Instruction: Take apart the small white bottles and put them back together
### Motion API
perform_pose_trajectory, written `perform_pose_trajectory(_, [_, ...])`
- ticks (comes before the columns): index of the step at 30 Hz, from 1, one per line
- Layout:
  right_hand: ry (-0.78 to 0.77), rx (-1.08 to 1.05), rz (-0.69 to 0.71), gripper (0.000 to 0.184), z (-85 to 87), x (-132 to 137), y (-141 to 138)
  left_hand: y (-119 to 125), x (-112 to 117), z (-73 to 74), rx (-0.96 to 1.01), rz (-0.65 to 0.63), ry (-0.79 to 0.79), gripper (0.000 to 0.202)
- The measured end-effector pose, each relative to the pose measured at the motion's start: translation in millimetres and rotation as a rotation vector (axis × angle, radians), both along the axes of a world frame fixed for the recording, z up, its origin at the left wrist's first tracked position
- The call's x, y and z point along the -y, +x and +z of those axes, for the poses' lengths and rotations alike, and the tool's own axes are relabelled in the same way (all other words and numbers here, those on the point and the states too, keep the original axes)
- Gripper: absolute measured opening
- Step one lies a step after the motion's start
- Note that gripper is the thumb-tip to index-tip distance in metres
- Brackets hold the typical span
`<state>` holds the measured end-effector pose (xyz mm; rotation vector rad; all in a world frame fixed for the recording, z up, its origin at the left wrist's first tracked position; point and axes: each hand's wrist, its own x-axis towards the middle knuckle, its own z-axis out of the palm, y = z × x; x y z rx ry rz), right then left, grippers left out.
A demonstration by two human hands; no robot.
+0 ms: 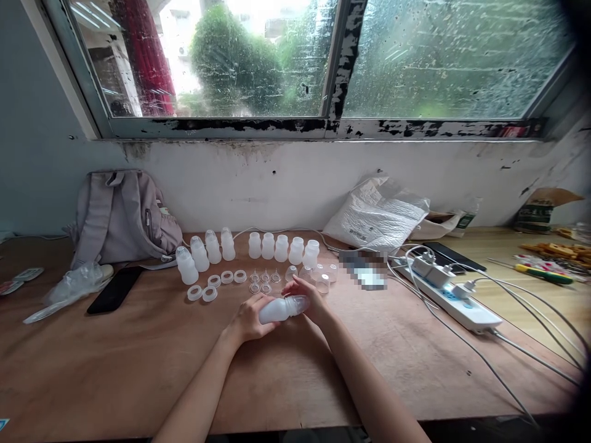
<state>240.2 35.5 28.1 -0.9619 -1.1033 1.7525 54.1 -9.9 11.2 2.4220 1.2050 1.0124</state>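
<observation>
A white baby bottle [273, 311] with a clear cap lies sideways between my hands, above the near middle of the table. My left hand [252, 317] is wrapped round its body. At the capped end, my right hand [310, 299] has its fingers closed on the clear cap [298, 304]. Behind them stand several capped bottles [186, 266] at the left and several uncapped bottles [281, 248] to their right. White collar rings [209, 294] lie in front of the capped ones. Clear nipples [265, 277] and clear caps [322, 283] sit just beyond my hands.
A grey backpack [127, 215], plastic bag [76, 286] and black phone [115, 290] are at the left. At the right lie a silver bubble mailer [376, 212], a white power strip [455, 301] with trailing cables, and a screwdriver [543, 274]. A window [330, 128] is above.
</observation>
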Motion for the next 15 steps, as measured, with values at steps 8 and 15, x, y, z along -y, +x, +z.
perform_pose_trajectory(8, [-0.098, -0.017, 0.146, 0.027, -6.0, 8, -11, -6, 4, -0.2, -0.085, -0.002, 0.063, 0.045])
perform_pose_trajectory(15, [-0.181, -0.023, 0.184, 0.022, -10.7, 8, -11, -5, 6, -1.6, -0.093, -0.023, 0.078, 0.043])
